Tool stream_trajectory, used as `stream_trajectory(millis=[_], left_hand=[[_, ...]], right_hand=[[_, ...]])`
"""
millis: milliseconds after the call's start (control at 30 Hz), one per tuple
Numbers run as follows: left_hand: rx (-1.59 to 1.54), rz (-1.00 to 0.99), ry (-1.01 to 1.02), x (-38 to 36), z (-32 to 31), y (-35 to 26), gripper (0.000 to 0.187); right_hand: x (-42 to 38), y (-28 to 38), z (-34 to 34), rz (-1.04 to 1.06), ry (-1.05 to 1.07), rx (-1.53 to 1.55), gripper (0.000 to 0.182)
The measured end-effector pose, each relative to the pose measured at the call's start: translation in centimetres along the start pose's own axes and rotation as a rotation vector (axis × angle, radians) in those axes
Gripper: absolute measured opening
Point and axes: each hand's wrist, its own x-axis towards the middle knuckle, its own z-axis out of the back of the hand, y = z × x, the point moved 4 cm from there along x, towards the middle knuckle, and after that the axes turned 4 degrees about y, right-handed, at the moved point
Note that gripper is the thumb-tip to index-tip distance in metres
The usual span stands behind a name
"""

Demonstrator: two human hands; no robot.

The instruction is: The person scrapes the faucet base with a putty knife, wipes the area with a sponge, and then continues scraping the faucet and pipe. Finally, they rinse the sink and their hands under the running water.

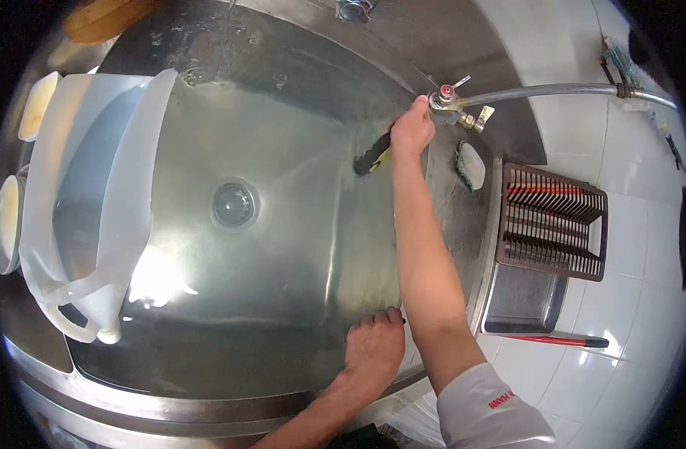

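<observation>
My right hand [414, 129] is closed at the right side of the metal sink [283, 247], just beside the tap valve [446, 96]. From its fingers a black pad with a yellow-green edge [373, 156], perhaps a scouring sponge, lies against the sink wall. Lower down, my left hand [376, 344] is curled up near the same side of the sink. A small dark bit shows at its fingertips, but what it grips is hidden. Greyish water seems to stand in the sink, over a round drain [234, 205].
A cut-open translucent plastic jug [126, 202] stands at the left, with white tubs [10, 224] beyond it. To the right are a grey-green scourer [470, 166], a brown slotted rack [554, 221], a metal tray [525, 299] and a red-handled tool [560, 340]. A hose [537, 93] runs from the valve.
</observation>
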Motion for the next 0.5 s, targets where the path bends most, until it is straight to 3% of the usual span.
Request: stream_trajectory(millis=[500], left_hand=[[0.068,0.026,-0.088,-0.3,0.6,0.4,0.007]], right_hand=[[0.1,0.2,-1.6,-0.095,-0.066,0.11,0.06]])
